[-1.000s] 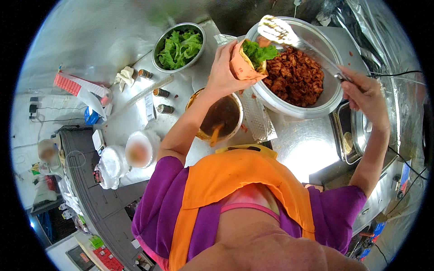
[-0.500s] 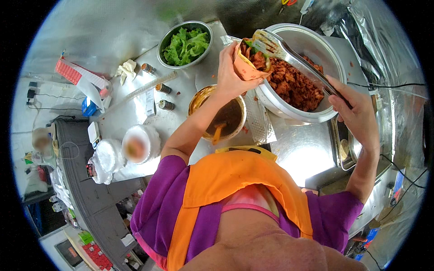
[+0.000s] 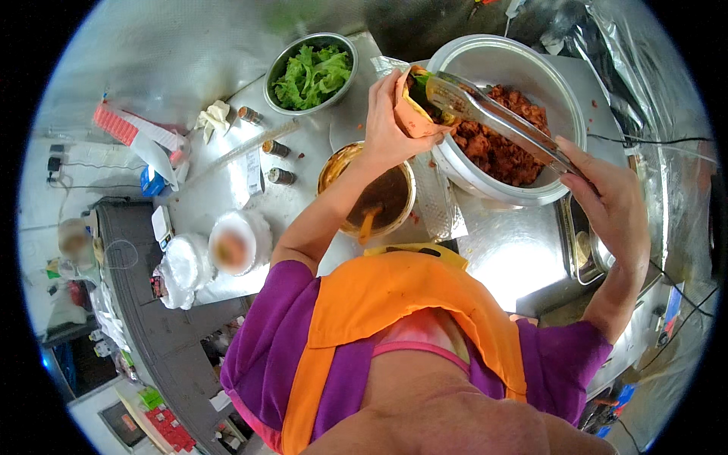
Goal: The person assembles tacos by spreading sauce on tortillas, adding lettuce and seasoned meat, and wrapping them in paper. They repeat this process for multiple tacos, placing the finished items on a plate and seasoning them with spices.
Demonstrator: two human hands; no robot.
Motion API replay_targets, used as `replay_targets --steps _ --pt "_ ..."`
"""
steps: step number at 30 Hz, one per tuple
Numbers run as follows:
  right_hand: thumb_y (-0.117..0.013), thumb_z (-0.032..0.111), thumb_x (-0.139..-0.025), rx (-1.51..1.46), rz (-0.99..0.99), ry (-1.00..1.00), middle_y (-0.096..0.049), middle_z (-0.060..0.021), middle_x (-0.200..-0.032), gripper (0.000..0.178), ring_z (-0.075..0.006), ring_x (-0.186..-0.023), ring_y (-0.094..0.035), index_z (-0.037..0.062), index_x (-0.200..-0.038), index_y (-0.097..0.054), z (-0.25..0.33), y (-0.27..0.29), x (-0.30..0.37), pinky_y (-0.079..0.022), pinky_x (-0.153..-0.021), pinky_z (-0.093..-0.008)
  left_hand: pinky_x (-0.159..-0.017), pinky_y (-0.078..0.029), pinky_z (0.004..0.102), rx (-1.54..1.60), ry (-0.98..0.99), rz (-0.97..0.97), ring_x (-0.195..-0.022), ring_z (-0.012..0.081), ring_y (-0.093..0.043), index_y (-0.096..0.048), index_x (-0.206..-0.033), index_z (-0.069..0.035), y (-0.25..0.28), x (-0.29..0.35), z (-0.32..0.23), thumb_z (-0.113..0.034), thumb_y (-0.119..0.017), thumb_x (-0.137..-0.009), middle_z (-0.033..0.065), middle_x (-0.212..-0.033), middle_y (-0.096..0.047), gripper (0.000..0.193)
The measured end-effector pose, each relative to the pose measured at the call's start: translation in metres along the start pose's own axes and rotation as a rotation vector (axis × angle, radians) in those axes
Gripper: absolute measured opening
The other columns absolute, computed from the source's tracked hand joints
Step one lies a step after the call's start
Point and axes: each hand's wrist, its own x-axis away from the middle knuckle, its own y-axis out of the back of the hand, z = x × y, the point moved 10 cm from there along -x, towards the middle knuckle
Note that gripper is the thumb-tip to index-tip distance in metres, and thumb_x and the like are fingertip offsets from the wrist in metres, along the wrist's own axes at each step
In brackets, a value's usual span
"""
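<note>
My left hand is wrapped round a filled wrap in an orange-pink paper sleeve, its open end facing up and right. Green leaf and reddish filling show inside the sleeve. In my right hand are metal serving tongs, whose tips reach the mouth of the wrap. Beneath the tongs stands a large white tub with red-brown chopped meat in it. Below my left wrist sits a bowl of brown sauce with an orange-handled utensil in it.
A steel bowl of green lettuce stands at the back. Small spice jars are left of the sauce. White plastic-wrapped containers sit at the left table edge. A black cable runs right of the tub.
My right hand has shifted slightly right and down with the tongs, whose arms now look more spread. The filling at the wrap's mouth looks different, with more green showing.
</note>
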Motion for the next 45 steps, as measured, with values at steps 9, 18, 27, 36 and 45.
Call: replay_targets --steps 9,18,27,36,45 --pt "-0.066 0.029 -0.085 0.151 0.157 -0.036 -0.069 -0.0195 -0.092 0.041 -0.0346 -0.084 -0.067 0.0051 -0.119 -0.064 -0.114 -0.065 -0.059 -0.051 -0.078 -0.0392 -0.104 -0.041 0.0366 0.109 0.158 0.146 -0.125 0.025 -0.047 -0.023 -0.144 0.008 -0.023 0.004 0.031 -0.017 -0.089 -0.058 0.0197 -0.136 -0.039 0.111" --pt "-0.063 0.035 -0.081 0.16 0.069 -0.075 -0.068 -0.0205 -0.088 0.038 -0.0392 -0.086 -0.066 0.0032 -0.103 -0.067 -0.145 -0.105 -0.097 -0.051 -0.078 -0.0482 -0.103 -0.044 0.0371 0.065 0.215 0.227 -0.126 0.0253 -0.046 -0.018 -0.147 0.007 -0.03 0.005 0.032 -0.016 -0.088 -0.061 0.0189 -0.138 -0.038 0.113" --pt "-0.067 0.032 -0.078 0.056 0.313 0.05 -0.067 -0.0191 -0.088 0.037 -0.0366 -0.087 -0.066 0.0048 -0.103 -0.07 -0.136 -0.134 -0.121 -0.052 -0.077 -0.0476 -0.111 -0.032 0.0386 0.213 0.317 0.278 -0.131 0.0333 -0.038 -0.018 -0.145 0.011 -0.042 0.009 0.045 -0.027 -0.091 -0.054 0.0219 -0.137 -0.034 0.123" --pt "-0.061 0.021 -0.085 0.071 0.164 0.188 -0.068 -0.0178 -0.084 0.03 -0.0364 -0.076 -0.064 0.0075 -0.111 -0.069 -0.13 -0.127 -0.11 -0.051 -0.072 -0.0445 -0.109 -0.034 0.0398 0.169 0.281 0.266 -0.128 0.034 -0.041 -0.021 -0.144 0.012 -0.041 0.006 0.04 -0.027 -0.092 -0.053 0.0226 -0.134 -0.037 0.122" --pt "-0.061 0.015 -0.093 -0.425 0.104 -0.141 -0.058 0.0008 -0.065 0.033 -0.0049 -0.052 -0.049 0.0119 -0.126 -0.065 -0.156 -0.046 -0.03 -0.041 -0.045 -0.0219 -0.107 -0.036 0.0397 0.145 0.175 0.157 -0.124 0.0334 -0.045 -0.028 -0.142 0.009 -0.021 -0.01 0.02 -0.028 -0.089 -0.054 0.0205 -0.131 -0.043 0.113"
